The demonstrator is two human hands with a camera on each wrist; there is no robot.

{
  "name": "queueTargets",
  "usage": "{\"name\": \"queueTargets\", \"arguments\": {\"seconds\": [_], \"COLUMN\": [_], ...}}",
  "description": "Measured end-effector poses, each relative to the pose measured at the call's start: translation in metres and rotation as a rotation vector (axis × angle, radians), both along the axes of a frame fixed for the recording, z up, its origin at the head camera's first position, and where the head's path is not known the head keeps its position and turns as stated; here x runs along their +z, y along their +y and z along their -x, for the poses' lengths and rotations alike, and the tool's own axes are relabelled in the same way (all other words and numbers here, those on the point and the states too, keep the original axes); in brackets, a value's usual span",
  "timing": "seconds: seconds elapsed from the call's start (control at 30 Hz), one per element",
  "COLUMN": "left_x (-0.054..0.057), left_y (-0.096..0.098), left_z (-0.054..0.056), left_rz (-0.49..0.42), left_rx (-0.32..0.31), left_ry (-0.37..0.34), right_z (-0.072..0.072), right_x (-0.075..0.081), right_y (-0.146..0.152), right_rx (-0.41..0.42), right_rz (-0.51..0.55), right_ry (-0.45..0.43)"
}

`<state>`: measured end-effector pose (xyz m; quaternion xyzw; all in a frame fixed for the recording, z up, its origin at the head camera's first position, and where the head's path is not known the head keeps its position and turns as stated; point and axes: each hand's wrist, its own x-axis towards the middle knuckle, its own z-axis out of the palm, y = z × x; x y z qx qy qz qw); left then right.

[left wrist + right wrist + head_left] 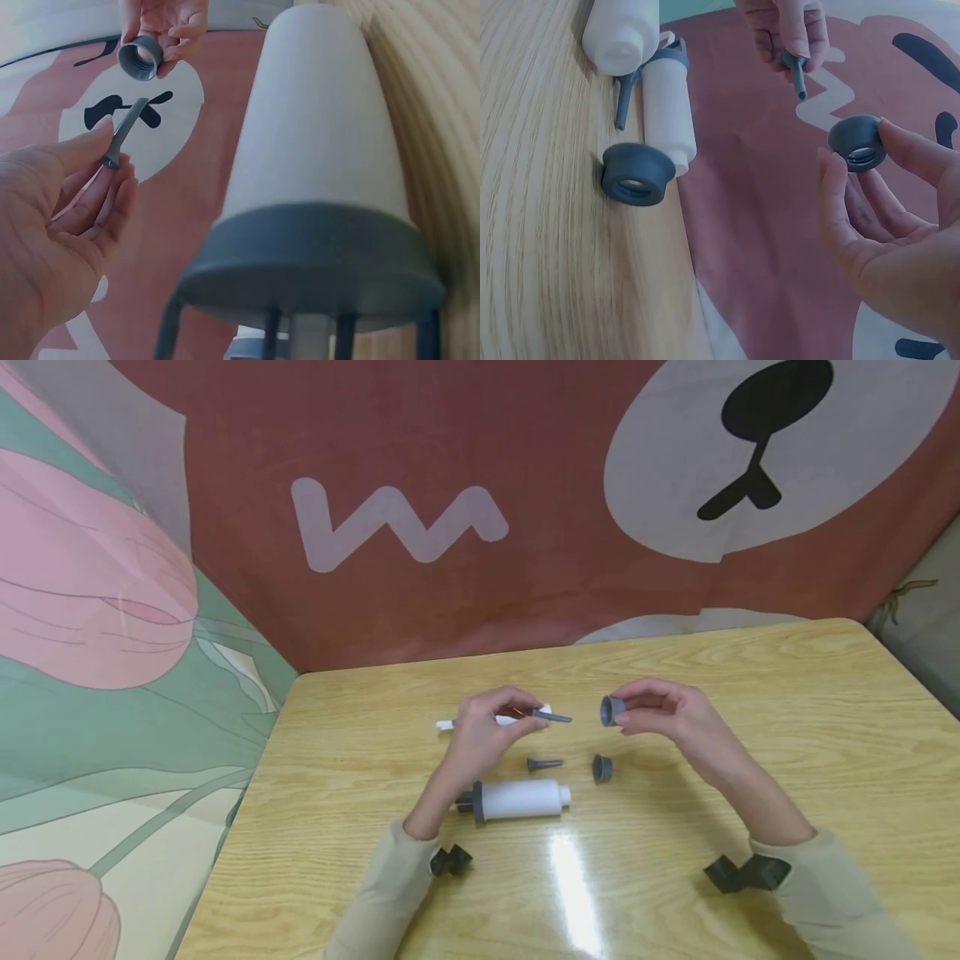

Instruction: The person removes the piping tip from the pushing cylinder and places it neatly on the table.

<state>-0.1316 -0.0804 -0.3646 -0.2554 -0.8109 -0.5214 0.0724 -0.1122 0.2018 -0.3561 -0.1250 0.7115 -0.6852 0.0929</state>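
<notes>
Above the table, my left hand point(483, 731) pinches a slim grey nozzle point(555, 717) between thumb and fingers, its narrow tip pointing right. Across from it, my right hand point(671, 714) holds a grey threaded ring cap point(853, 135) by its rim, the opening facing left. The two parts are apart. On the table below lie a second grey nozzle point(545, 765) and a second grey ring cap point(603, 768). Nearer me, a large white syringe-like barrel point(521, 799) lies on its side, with a grey collar point(478, 803) at its left end.
Behind my left hand lies another white barrel point(667, 109) with a grey collar, partly hidden by the hand in the head view. The wooden table point(787, 710) meets a printed cloth point(420, 610) along its back edge.
</notes>
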Motion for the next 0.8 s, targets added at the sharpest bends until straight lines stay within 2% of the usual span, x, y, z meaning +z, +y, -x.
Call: {"name": "queueTargets", "arguments": {"seconds": [0.37,0.53,0.8], "left_x": [-0.006,-0.010,-0.019], "left_y": [-0.005,-0.009,-0.013], "left_z": [0.007,0.011,0.016], "left_rz": [0.161,0.199,0.284], "left_rx": [-0.012,-0.028,-0.062], "left_ry": [-0.040,-0.068,-0.113], "right_z": [0.005,0.008,0.017], "right_x": [-0.008,-0.014,-0.030], "right_y": [0.005,0.007,0.008], "right_rx": [-0.002,-0.004,-0.013], "right_rz": [-0.078,-0.100,-0.142], "right_ry": [-0.039,-0.041,-0.045]}}
